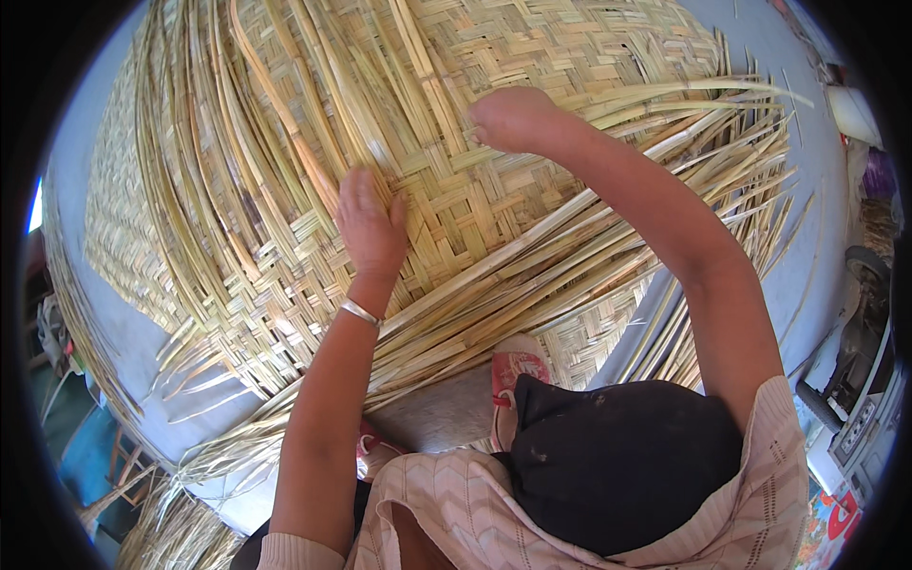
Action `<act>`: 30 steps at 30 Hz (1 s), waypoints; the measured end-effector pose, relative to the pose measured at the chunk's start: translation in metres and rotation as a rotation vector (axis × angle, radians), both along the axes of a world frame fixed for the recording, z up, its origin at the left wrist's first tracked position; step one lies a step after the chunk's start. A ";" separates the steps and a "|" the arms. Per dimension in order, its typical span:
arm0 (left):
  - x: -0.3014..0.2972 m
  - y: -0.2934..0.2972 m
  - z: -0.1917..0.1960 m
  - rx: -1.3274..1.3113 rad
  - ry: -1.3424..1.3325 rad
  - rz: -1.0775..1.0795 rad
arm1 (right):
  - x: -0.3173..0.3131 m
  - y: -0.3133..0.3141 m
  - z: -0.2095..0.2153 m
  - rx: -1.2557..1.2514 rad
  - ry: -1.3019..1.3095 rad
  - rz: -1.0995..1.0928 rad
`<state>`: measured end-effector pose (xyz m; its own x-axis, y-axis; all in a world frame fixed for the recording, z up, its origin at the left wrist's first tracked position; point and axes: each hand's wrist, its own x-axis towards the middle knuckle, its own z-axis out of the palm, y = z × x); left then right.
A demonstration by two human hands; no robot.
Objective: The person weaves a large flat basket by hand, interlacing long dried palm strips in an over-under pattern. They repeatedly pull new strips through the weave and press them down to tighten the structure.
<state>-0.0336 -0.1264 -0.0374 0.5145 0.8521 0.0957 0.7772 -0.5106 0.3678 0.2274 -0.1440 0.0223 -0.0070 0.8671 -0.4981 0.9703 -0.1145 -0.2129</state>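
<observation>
So the whole thing here is the woven mat [532, 190], a big sheet of pale flat bamboo-like strips spread on the grey floor [807, 237], filling most of the view out in front of the person. The finished checker weave sits in the middle and far part of the mat, and long loose strips [608, 247] fan off it, running diagonally from lower left up to the right, plus another bunch sweeping down the mat's left side.

The left hand [370, 228] lies flat on the weave near the mat's centre, fingers together and pointing away from the person, pressing down on the strips rather than pinching anything. The right hand [518, 119] is further out on the mat, up and right of the left one, curled over with the fingers tucked down into the weave; can't tell exactly which strip it has hold of, if any.

The loose diagonal strips pass just on the near side of both hands, closer to the left one. A red sandal [513, 366] pokes out at the mat's near edge.
</observation>
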 end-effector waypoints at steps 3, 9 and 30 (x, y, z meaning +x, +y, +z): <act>-0.007 -0.005 -0.008 0.050 0.203 -0.097 | -0.003 -0.001 0.003 0.027 -0.049 0.023; -0.011 -0.002 -0.005 0.025 0.308 -0.161 | -0.002 0.003 0.004 0.056 -0.055 0.049; -0.024 0.004 0.014 -0.052 0.185 -0.300 | -0.057 0.036 -0.015 0.273 0.274 -0.022</act>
